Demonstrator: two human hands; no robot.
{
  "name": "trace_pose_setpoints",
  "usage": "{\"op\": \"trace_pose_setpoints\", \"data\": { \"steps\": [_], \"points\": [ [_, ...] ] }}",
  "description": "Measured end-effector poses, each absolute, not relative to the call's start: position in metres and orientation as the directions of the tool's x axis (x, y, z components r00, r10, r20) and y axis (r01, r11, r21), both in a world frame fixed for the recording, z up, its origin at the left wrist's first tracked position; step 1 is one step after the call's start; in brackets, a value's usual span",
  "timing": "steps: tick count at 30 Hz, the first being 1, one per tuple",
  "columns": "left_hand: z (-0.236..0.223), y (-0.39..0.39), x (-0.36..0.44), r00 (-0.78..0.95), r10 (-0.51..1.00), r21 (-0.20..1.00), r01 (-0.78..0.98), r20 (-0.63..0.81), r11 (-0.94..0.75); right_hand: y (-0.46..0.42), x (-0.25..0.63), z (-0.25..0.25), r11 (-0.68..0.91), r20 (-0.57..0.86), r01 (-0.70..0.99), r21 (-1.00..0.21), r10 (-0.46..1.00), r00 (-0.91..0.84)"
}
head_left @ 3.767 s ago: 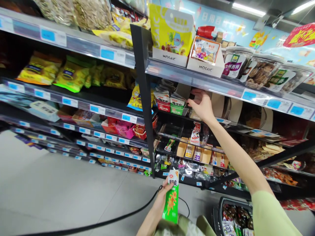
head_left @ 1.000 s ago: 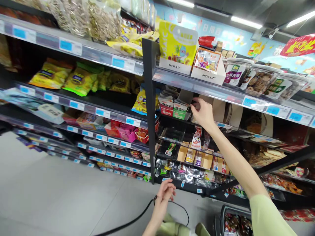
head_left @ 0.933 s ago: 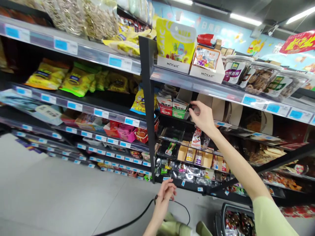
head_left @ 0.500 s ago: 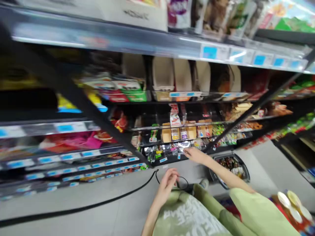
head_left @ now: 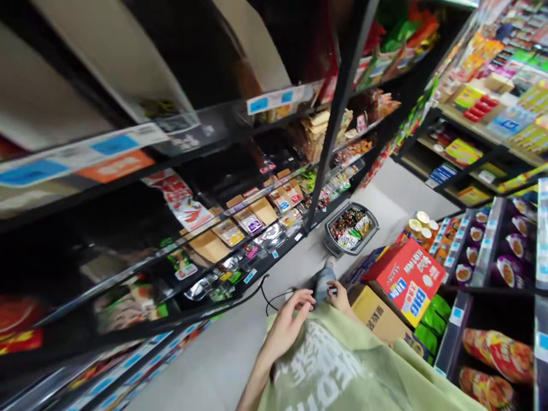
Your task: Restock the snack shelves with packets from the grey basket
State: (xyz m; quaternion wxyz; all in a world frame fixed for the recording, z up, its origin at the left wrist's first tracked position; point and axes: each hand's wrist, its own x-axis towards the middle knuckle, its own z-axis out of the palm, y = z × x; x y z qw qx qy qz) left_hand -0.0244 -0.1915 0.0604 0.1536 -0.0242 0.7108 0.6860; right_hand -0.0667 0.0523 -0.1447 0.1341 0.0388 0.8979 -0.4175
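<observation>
My left hand point(head_left: 290, 321) hovers in front of my green shirt point(head_left: 338, 371), fingers loosely bent and apart, holding nothing. A black cable point(head_left: 257, 288) loops on the floor just beyond its fingertips. My right hand point(head_left: 339, 295) hangs low beside it, only partly showing above the shirt, fingers relaxed and empty. It is close to a brown cardboard box point(head_left: 377, 315). A dark shopping basket point(head_left: 331, 246) full of snack packets stands on the floor further ahead, at the foot of the shelf post point(head_left: 338, 108).
Snack shelves point(head_left: 205, 240) with blue price tags run along the left. A red carton point(head_left: 406, 275) sits on the cardboard box, with cans point(head_left: 419, 225) behind it. More shelving point(head_left: 492, 245) lines the right. Grey aisle floor point(head_left: 385, 191) runs between.
My right hand left the upper shelf and dropped to my waist. The view swung down and to the right along the aisle. The green packet my left hand held earlier is gone.
</observation>
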Motion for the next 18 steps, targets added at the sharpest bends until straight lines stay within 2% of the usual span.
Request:
{"op": "trace_pose_setpoints", "data": {
  "steps": [5, 11, 18],
  "points": [
    [0.072, -0.173, -0.051, -0.928, 0.235, 0.953, -0.256, -0.29, 0.164, 0.07, -0.098, -0.175, 0.506, -0.318, 0.363, -0.783, 0.175, -0.932],
    [0.068, -0.147, -0.08, -0.894, 0.232, 0.911, -0.324, -0.383, 0.257, 0.085, -0.129, -0.204, 0.412, -0.376, 0.466, -0.783, 0.282, -0.883],
    [0.045, -0.106, -0.137, -0.808, 0.298, 0.844, -0.399, -0.508, 0.357, 0.121, -0.172, -0.249, 0.341, -0.425, 0.581, -0.739, 0.434, -0.795]
  ]
}}
